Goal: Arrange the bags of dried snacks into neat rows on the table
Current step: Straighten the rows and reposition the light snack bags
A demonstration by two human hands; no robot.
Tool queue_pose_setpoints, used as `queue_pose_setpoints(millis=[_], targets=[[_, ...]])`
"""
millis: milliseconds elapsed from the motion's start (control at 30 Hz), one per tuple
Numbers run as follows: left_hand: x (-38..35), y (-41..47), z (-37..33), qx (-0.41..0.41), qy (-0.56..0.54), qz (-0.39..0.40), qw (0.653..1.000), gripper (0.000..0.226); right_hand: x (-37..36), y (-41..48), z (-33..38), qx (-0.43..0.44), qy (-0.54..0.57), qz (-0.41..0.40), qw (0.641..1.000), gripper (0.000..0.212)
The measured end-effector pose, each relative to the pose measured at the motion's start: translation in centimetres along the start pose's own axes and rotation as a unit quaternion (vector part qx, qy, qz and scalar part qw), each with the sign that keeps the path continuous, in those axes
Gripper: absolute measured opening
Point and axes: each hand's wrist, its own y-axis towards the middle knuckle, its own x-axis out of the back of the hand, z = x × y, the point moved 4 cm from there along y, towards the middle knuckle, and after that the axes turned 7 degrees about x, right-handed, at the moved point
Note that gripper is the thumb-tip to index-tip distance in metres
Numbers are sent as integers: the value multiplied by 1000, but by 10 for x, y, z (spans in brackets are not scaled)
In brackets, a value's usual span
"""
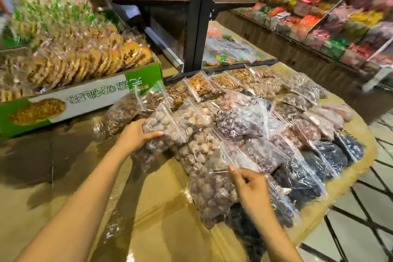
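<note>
Clear plastic is slippery: the left hand (pixel 139 134) grips 1 bag (pixel 161 134) of brown snacks just left of the pile (pixel 244 125) on the table (pixel 161 219), while the right hand (pixel 247 183) pinches the top edge of a near bag (pixel 212 185). That thin pinch may slip, or the lifted bag may knock overlapping neighbours askew.

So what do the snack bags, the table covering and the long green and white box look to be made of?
Snack bags: thin clear plastic, glossy and crinkled, with zip-seal strips along the tops. Table covering: probably a clear plastic sheet over tan material, judging by the glare and wrinkles. Green and white box: printed cardboard, matte.
</note>
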Motion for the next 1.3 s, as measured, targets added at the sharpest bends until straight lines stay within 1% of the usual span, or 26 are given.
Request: queue_pose_setpoints(millis=[67, 100, 167, 233, 300, 367, 433, 467, 500, 567, 600, 667, 700, 767, 800, 833, 867, 933, 1000, 1100, 1233, 1300], targets=[[-15, 26, 11, -16, 51, 37, 998, 72, -8, 3, -6, -4, -15, 13, 1000, 51], [-26, 36, 18, -25, 59, 50, 997, 74, -12, 5, -9, -2, -33, 25, 999, 52], [-40, 42, 26, -17, 37, 61, 997, 89, -20, 8, -14, 11, -76, 53, 996, 53], [-46, 45, 34, -1, 3, 65, 998, 92, -31, 13, -16, 13, -101, 81, 992, 53], [-46, 46, 37, -11, -18, 48, 999, 88, -44, 21, -10, 8, -101, 104, 989, 54], [-45, 48, 40, -6, -50, 26, 998, 82, -61, 32, 3, 23, -88, 125, 988, 51], [-43, 43, 41, 6, -78, -20, 997, 79, -75, 44, 10, 35, -82, 128, 988, 52], [-39, 37, 40, 11, -94, -44, 995, 78, -81, 51, 10, 42, -107, 129, 985, 52], [-35, 28, 39, 15, -122, -60, 991, 80, -87, 56, 7, 54, -157, 138, 976, 51], [-26, 3, 33, 8, -185, -73, 980, 87, -98, 61, -2, 71, -282, 170, 942, 41], [-26, -14, 30, -6, -196, -76, 978, 88, -100, 61, -8, 67, -315, 173, 931, 36], [-36, -52, 24, -48, -149, -76, 985, 87, -101, 61, -15, 57, -326, 167, 929, 32], [-46, -70, 20, -67, -108, -63, 990, 90, -102, 60, -15, 62, -320, 165, 931, 32], [-73, -98, 18, -87, -13, -9, 996, 102, -100, 57, -11, 74, -304, 155, 937, 30], [-86, -106, 20, -92, 39, 12, 995, 107, -97, 56, -10, 71, -290, 148, 943, 28], [-97, -110, 25, -93, 84, 17, 992, 110, -93, 54, -10, 64, -280, 140, 948, 25], [-102, -113, 28, -99, 123, 7, 987, 111, -88, 52, -12, 52, -274, 131, 951, 25], [-104, -115, 29, -114, 173, -42, 977, 104, -71, 47, -15, 31, -263, 111, 958, 26], [-103, -112, 27, -99, 186, -70, 975, 97, -49, 41, -17, 37, -246, 80, 965, 26], [-107, -110, 28, -58, 182, -58, 980, 102, -13, 33, -18, 46, -237, 44, 969, 27], [-105, -117, 20, -57, 160, -63, 984, 107, 35, 39, -27, 31, -194, 2, 980, 25], [-98, -118, 5, -69, 132, -95, 984, 103, 60, 53, -33, 24, -150, -26, 988, 23]])
